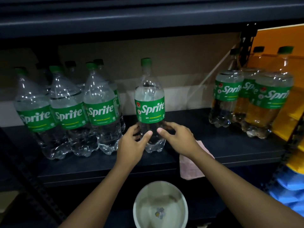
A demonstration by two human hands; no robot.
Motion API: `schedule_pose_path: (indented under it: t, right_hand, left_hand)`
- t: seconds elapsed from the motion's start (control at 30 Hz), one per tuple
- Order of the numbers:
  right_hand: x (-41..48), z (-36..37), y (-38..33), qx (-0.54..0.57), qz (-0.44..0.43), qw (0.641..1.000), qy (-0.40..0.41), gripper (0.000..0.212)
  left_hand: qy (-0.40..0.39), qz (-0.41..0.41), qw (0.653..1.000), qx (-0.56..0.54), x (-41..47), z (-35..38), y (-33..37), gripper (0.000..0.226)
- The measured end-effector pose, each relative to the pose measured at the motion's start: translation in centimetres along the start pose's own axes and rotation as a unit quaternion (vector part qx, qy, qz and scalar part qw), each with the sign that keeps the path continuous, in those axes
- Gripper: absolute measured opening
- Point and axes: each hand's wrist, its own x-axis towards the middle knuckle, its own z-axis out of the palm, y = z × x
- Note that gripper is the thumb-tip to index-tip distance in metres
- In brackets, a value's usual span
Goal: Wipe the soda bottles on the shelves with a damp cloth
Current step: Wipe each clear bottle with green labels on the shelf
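White bowl w/ liquid nearest, below and between both wrists. Pink cloth draped over shelf edge, under R forearm, in neither hand. L hand and R hand both grasping lower body of upright Sprite bottle, thumbs in front, close together. Left Sprite group just left of L hand; right Sprite group well right of R hand.

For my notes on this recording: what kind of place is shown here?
Probably a shop stockroom or storage area: dark metal shelves carry grouped, identical Sprite bottles, and yellow and blue packs are stacked beside the rack.
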Motion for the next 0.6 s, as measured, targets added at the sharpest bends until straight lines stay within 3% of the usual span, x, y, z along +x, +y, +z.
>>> schedule_pose_path:
  t: [0.3, 0.6]
  right_hand:
    - [4.4, -2.5, 3.7, 0.013, 0.054, 0.998, 0.019, 0.066]
    - [4.4, -7.0, 9.2, 0.036, 0.084, 0.993, 0.077, 0.076]
  left_hand:
    - [-0.051, 0.011, 0.995, 0.079, 4.9, 5.8, 2.1, 0.046]
    - [-0.106, 0.004, 0.992, 0.067, 6.0, 12.8, 5.1, 0.050]
